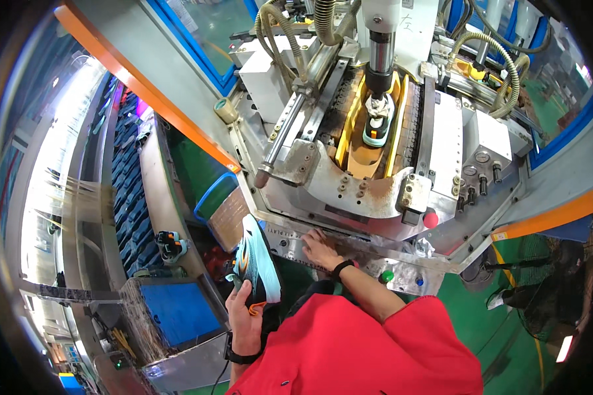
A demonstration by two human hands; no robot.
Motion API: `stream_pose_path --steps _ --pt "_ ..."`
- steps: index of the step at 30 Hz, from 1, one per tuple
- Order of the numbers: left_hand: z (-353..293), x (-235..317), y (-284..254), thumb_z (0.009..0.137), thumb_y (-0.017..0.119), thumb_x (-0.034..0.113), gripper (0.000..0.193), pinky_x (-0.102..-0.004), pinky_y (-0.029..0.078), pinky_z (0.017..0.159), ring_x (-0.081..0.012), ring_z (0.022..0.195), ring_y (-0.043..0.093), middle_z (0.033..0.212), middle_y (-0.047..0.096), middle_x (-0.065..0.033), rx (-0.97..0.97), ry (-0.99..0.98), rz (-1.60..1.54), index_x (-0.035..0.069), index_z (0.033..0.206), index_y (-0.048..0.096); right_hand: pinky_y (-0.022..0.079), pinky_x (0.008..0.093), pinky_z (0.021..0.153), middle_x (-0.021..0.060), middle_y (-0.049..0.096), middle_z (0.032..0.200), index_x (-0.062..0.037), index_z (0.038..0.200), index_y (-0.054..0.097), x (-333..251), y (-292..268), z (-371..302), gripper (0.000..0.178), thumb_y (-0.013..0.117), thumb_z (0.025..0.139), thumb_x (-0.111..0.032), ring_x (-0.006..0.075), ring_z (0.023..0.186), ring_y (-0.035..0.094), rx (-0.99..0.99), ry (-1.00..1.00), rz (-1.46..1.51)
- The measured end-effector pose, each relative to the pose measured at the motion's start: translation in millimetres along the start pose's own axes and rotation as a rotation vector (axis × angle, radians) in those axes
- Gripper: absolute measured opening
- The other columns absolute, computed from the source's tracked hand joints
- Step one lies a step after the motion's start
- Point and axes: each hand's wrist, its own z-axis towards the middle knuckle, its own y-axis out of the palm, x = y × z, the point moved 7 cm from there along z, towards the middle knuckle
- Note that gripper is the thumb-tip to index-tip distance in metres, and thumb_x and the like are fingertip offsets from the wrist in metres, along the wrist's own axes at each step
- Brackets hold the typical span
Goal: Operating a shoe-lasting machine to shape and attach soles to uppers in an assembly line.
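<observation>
My left hand [242, 313] is closed around the heel end of a sneaker [260, 262]. The sneaker is light blue and black with orange accents, its toe pointing up and away from me. On the metal front panel [284, 245] of a press machine lies my right hand [321, 250], open, its fingers stretched out near the panel's upper edge. Inside the machine, a second light blue sneaker [376, 135] sits between yellow side pads [341, 150], beneath a vertical metal ram [379, 69].
A green button [387, 276] and a red knob [431, 220] sit on the machine's front. At left runs a conveyor of dark blue slats [128, 204], with another shoe [170, 246] beside it. A cardboard piece [232, 217] stands near the machine's left corner. A black fan [547, 283] is at right.
</observation>
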Motion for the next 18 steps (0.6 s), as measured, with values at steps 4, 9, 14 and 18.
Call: stream_pose_path --steps 4,9,14,18 --pt "-15.5 -7.7 -4.0 0.089 0.067 0.014 0.021 -0.0212 0.045 0.046 -0.0125 0.066 0.066 0.089 0.069 -0.0039 -0.007 0.007 -0.009 0.002 0.106 0.063 0.043 0.0464 0.096 0.0143 0.052 0.11 -0.0071 0.104 0.058 -0.8 -1.4 -2.0 0.029 0.068 0.078 -0.017 0.0361 0.113 0.047 0.03 -0.061 -0.013" --pt "-33.1 -14.4 -19.0 0.09 0.065 0.013 0.022 -0.0284 0.054 0.057 -0.0158 0.072 0.068 0.091 0.069 -0.0056 0.022 0.021 -0.039 0.002 0.108 0.062 0.042 0.0465 0.095 0.0142 0.052 0.109 -0.0075 0.103 0.058 -3.7 2.9 -8.1 0.028 0.066 0.078 -0.016 0.036 0.112 0.048 0.019 -0.08 -0.027" --pt "-48.9 -20.7 -34.3 0.091 0.064 0.012 0.021 -0.0324 0.056 0.063 -0.0171 0.075 0.069 0.092 0.069 -0.0063 0.028 0.034 -0.09 0.001 0.108 0.062 0.043 0.0461 0.095 0.0144 0.052 0.109 -0.0077 0.103 0.059 -14.0 0.4 -14.9 0.027 0.065 0.078 -0.015 0.0352 0.111 0.049 -0.02 -0.066 -0.025" --pt "-51.2 -30.9 -49.7 0.09 0.064 0.013 0.021 -0.0317 0.055 0.063 -0.0178 0.075 0.068 0.092 0.069 -0.0066 0.008 0.025 -0.115 0.001 0.108 0.062 0.044 0.0453 0.096 0.015 0.053 0.111 -0.008 0.106 0.06 -16.6 2.5 -15.1 0.03 0.065 0.077 -0.015 0.0352 0.114 0.048 -0.112 0.009 -0.002"
